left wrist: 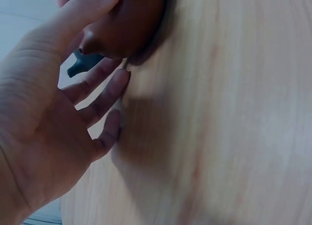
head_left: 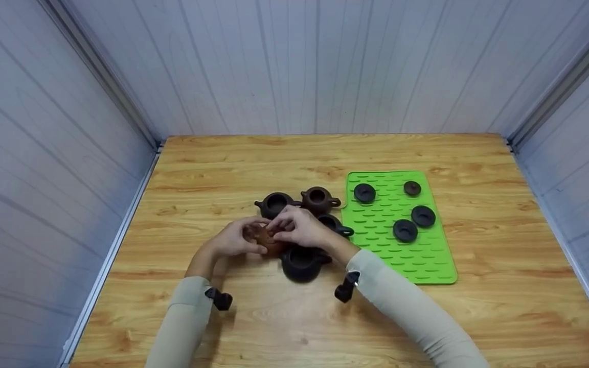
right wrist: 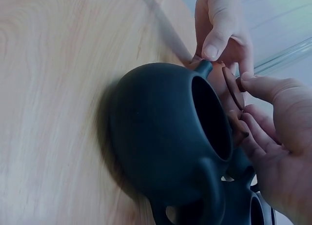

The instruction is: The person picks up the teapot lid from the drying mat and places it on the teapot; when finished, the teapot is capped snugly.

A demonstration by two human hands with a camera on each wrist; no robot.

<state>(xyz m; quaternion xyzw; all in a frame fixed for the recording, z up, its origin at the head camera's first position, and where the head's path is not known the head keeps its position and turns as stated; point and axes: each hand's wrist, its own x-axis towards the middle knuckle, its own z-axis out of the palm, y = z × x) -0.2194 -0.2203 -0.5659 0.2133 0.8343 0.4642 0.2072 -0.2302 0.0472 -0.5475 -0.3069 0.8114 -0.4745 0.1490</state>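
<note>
Brown pot (head_left: 274, 250) between the left hand (head_left: 234, 239) and right hand (head_left: 302, 228): left thumb and fingers, widely parted, curve round it; right thumb and fingertips, nearly together, pinch its lid (right wrist: 233, 88) (whether seated cannot be told). The table (head_left: 172, 214) extends left of the left fingers to its edge. Crowding the right fingers: three dark pots (head_left: 299, 273), one small pot (head_left: 320, 208). Farther right: four loose lids (head_left: 405, 231), one mat (head_left: 420, 263). Only the right wrist view shows the pinched lid edge-on.

Five teapots (head_left: 299, 273), five lids (head_left: 405, 231), one green mat (head_left: 402, 266), one table (head_left: 274, 163).
</note>
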